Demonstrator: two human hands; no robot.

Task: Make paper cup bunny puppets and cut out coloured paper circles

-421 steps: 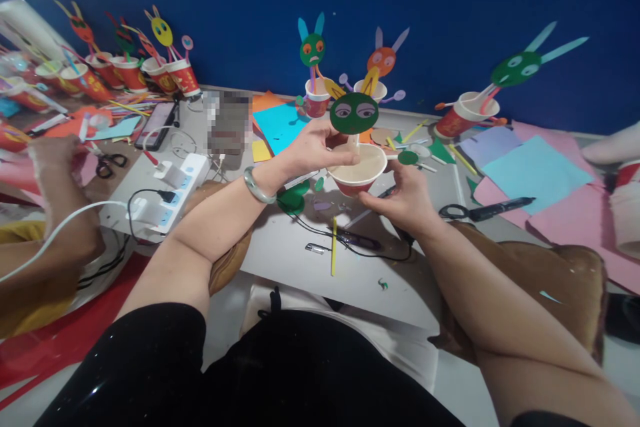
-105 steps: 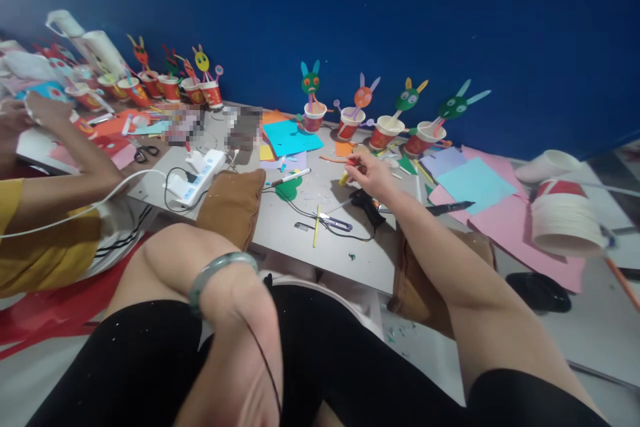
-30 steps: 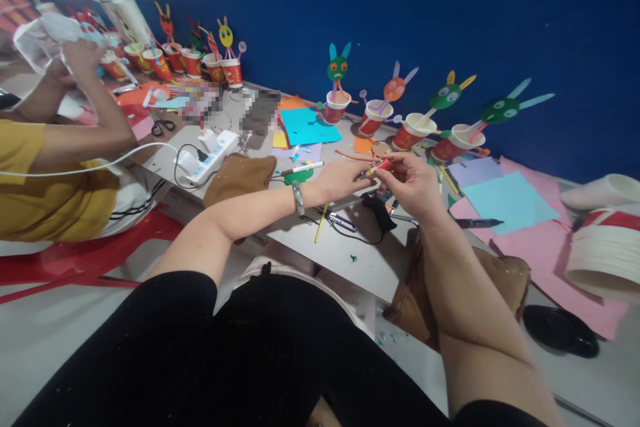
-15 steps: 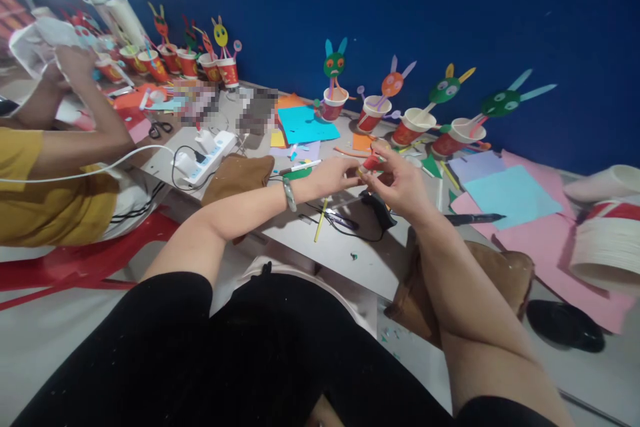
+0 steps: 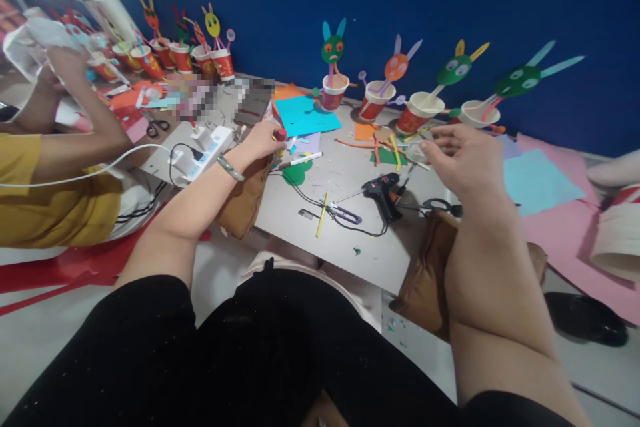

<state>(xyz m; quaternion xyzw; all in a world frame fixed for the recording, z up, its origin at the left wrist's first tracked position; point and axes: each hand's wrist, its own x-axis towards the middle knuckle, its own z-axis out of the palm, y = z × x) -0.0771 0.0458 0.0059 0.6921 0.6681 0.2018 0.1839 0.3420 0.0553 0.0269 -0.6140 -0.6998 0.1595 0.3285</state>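
My left hand (image 5: 260, 140) is closed on a small red object (image 5: 281, 135) whose kind I cannot make out, close to the blue paper sheet (image 5: 303, 115). My right hand (image 5: 465, 157) is held over the right part of the table, fingers apart and thumb stretched out. It is nearest to a clear round item (image 5: 417, 152) and coloured pipe cleaners (image 5: 377, 147); I see nothing gripped in it. A black hot glue gun (image 5: 384, 195) lies between my hands. Near it are a purple-handled cutter (image 5: 346, 215), a yellow stick (image 5: 323, 215) and a white marker (image 5: 300, 160).
Along the blue wall stand red paper cups (image 5: 371, 101) with rabbit-faced figures. A white power strip (image 5: 213, 152) lies left, beside a co-worker in a yellow shirt (image 5: 60, 193). Black scissors (image 5: 440, 205), pink paper (image 5: 560, 243) and a stack of white cups (image 5: 617, 240) are right.
My hands were together over the table middle, around the red object. Now they are apart: the left has moved left with it, the right has moved right, fingers spread.
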